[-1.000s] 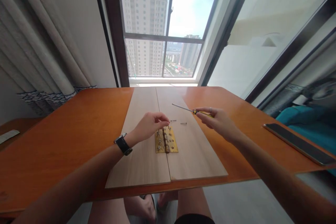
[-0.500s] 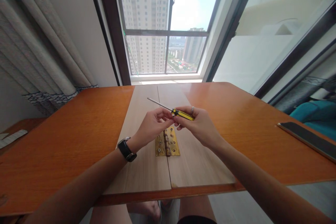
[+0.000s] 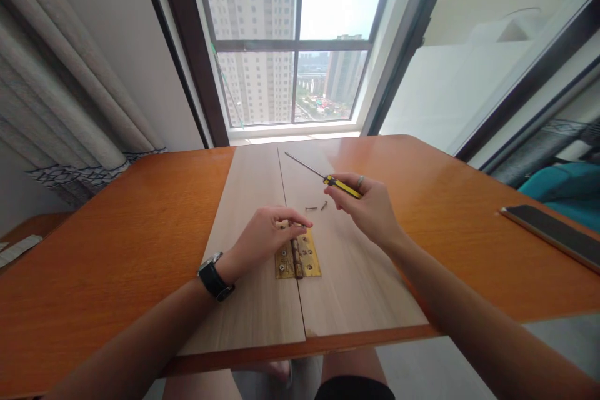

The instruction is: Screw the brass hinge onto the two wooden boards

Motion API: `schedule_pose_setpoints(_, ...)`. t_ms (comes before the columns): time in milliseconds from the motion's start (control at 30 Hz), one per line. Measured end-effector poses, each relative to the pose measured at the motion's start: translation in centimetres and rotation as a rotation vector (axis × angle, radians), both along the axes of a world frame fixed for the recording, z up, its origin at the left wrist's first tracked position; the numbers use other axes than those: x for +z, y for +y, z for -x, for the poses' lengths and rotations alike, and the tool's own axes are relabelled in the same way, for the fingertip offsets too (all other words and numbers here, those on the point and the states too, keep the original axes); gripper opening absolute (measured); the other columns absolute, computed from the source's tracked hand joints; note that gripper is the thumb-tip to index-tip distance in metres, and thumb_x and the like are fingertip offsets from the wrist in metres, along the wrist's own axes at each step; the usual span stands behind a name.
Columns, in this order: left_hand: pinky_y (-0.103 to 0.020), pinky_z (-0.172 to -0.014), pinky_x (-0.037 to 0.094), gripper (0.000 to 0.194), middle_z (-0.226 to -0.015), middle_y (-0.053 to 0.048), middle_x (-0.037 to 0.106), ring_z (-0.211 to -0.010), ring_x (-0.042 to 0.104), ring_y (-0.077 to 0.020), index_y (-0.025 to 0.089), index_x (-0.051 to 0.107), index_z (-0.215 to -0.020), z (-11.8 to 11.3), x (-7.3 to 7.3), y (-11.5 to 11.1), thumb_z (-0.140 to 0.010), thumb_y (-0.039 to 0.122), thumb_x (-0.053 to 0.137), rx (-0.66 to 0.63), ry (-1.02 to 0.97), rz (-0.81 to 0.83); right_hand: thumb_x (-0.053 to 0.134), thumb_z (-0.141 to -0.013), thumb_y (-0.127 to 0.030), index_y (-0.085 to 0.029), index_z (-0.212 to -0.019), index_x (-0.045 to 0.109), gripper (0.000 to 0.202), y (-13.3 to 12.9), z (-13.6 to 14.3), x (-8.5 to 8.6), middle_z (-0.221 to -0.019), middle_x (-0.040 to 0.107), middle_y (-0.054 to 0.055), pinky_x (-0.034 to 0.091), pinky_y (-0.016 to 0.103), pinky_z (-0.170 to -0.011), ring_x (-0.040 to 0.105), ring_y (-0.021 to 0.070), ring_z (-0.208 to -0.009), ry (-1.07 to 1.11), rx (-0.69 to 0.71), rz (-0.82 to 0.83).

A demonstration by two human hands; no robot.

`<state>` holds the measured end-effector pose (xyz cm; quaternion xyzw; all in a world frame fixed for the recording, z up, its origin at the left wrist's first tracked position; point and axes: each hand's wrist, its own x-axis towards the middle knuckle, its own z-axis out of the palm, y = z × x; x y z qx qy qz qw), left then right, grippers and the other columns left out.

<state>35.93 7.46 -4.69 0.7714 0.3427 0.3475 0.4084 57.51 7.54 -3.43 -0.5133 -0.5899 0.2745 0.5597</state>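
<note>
My right hand is closed around the yellow and black handle of a screwdriver, whose shaft points up and to the left above the boards. My left hand, with a watch on its wrist, hovers over the upper part of a brass hinge. Its thumb and forefinger pinch a small screw, partly hidden by the fingers. The hinge lies across the seam between a left board and a right board. Screw heads show in its left leaf; holes show in the right leaf. Two loose screws lie beyond it.
Both pale boards rest on an orange-brown wooden table. A dark flat slab lies at the table's right edge. Behind the table is a window, with a grey curtain on the left.
My hands have come apart. The right moved away to the upper right with the screwdriver, and the left lowered toward the hinge. Two loose screws on the boards are now uncovered.
</note>
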Motion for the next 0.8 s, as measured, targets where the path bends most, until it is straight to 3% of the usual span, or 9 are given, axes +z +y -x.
schedule_pose_setpoints(133,-0.036,-0.100,0.044,0.008,-0.104,-0.003,0.077,-0.110,0.062,-0.0236,0.022,0.080,-0.081,-0.1,-0.8,0.5,-0.081,0.015,0.076,0.027,0.061,-0.109,0.077,-0.075,-0.038,-0.014,-0.097,0.077,0.032,-0.5,0.0,0.0,-0.067,0.068,0.000,0.048,0.026,-0.055,0.056,0.0113,-0.055,-0.058,0.017,-0.023)
schedule_pose_setpoints(633,-0.037,-0.099,0.043,0.007,-0.100,-0.004,0.075,-0.108,0.059,-0.0241,0.021,0.078,-0.077,-0.5,-1.4,0.8,-0.079,0.015,0.078,0.073,0.183,-0.081,0.074,-0.078,-0.038,-0.015,-0.097,0.078,0.030,-0.7,0.1,-0.1,-0.075,0.074,0.002,0.050,0.026,-0.057,0.060,0.0123,-0.057,-0.127,0.035,-0.034)
schedule_pose_setpoints(800,-0.039,-0.100,0.043,0.006,-0.102,-0.004,0.075,-0.110,0.059,-0.0249,0.022,0.077,-0.078,-0.8,-1.4,0.5,-0.080,0.016,0.076,0.076,0.240,-0.124,0.073,-0.079,-0.039,-0.017,-0.097,0.078,0.029,-1.3,-0.3,-0.3,-0.087,0.078,0.005,0.055,0.031,-0.071,0.071,0.0188,-0.075,-0.215,0.005,-0.042)
